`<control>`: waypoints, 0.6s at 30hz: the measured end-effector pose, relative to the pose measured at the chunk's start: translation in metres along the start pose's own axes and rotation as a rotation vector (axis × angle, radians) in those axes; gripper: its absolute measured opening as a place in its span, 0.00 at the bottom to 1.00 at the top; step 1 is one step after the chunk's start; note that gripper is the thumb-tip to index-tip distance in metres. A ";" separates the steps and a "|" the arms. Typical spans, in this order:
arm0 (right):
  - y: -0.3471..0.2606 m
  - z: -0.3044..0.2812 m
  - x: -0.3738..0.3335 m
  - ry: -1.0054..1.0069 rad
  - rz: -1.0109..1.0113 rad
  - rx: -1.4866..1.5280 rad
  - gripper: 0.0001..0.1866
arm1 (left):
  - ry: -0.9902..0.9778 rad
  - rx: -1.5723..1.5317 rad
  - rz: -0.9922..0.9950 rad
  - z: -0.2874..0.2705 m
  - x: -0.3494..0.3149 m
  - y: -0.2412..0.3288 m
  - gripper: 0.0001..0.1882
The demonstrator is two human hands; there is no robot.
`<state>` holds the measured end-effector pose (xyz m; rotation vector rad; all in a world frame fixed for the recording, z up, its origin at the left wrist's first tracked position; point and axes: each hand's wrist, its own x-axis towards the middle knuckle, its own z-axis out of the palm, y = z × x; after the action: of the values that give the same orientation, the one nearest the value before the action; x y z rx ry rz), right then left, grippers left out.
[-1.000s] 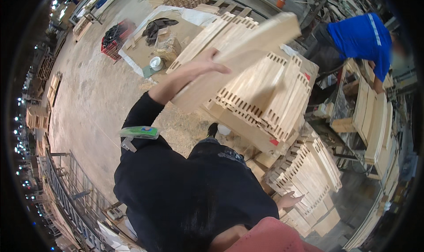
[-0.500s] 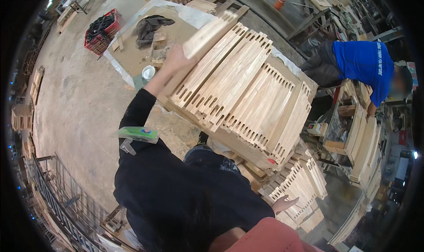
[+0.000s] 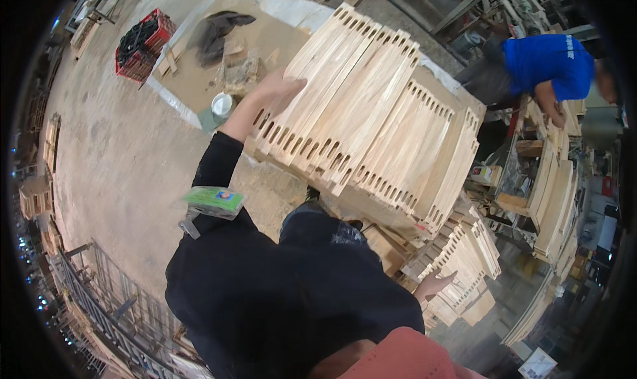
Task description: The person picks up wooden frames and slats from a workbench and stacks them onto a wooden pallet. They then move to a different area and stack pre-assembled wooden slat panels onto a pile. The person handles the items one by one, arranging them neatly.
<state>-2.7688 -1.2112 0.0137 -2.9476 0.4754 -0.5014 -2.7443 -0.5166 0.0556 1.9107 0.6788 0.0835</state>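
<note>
I have my L hand (image 3: 282,92) loosely spread at the near-L edge of the pale, slotted, flat wooden slats (image 3: 345,107) stacked mid-view, contact unclear, and my R hand (image 3: 434,286) spread w/ nothing held by the lower pale-wood slotted stack (image 3: 466,266), so prob. a lining-up step, next calling for a gentle edge nudge.

Slotted boards (image 3: 345,93) before you, upper centre; your left hand (image 3: 279,90) at their left edge. Bucket (image 3: 223,104) left of boards, crate (image 3: 144,46) farther upper left. Your right hand (image 3: 434,286) near second board stack (image 3: 468,263), lower right. Co-worker (image 3: 549,64) upper right.
</note>
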 end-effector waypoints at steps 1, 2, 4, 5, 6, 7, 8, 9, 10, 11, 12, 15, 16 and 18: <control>0.007 0.000 -0.009 0.007 0.032 0.033 0.34 | -0.066 -0.027 0.017 0.005 -0.005 0.013 0.33; 0.004 0.003 -0.007 0.003 0.018 0.047 0.34 | -0.125 -0.078 -0.014 0.002 -0.008 0.010 0.36; -0.013 0.008 0.004 -0.014 -0.038 0.068 0.34 | -0.223 -0.206 -0.096 -0.009 -0.009 -0.002 0.42; -0.007 0.008 -0.002 -0.017 -0.010 0.075 0.34 | -0.263 -0.192 -0.097 -0.003 -0.006 0.010 0.42; -0.013 0.009 0.003 -0.030 -0.012 0.083 0.34 | -0.280 -0.192 -0.114 -0.003 -0.005 0.013 0.41; -0.019 0.010 0.005 -0.042 -0.012 0.089 0.34 | -0.299 -0.193 -0.131 -0.003 -0.006 0.015 0.40; -0.011 0.007 0.002 -0.014 -0.045 0.086 0.34 | -0.327 -0.161 -0.119 0.003 0.001 0.015 0.39; -0.017 0.007 0.011 0.005 -0.115 0.081 0.34 | -0.328 -0.149 -0.125 0.001 0.010 0.004 0.38; -0.022 0.007 0.019 0.024 -0.185 0.077 0.34 | -0.331 -0.137 -0.131 0.001 0.016 -0.007 0.37; -0.011 0.003 0.008 0.046 -0.141 0.060 0.34 | -0.414 -0.117 -0.038 0.010 0.027 0.000 0.34; -0.010 0.002 0.007 0.034 -0.123 0.053 0.33 | -0.420 -0.138 -0.014 0.011 0.033 -0.002 0.34; -0.012 -0.006 0.011 0.007 -0.088 0.022 0.33 | -0.426 -0.133 0.003 0.007 0.041 -0.016 0.35; -0.007 -0.009 0.009 0.000 -0.078 0.012 0.33 | -0.420 -0.083 -0.010 0.010 0.043 -0.016 0.35; -0.002 -0.014 0.009 -0.010 -0.064 -0.001 0.33 | -0.398 0.017 -0.033 0.015 0.046 -0.014 0.35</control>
<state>-2.7647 -1.2131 0.0301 -2.9732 0.3814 -0.4932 -2.7057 -0.5026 0.0258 1.8569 0.4399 -0.3169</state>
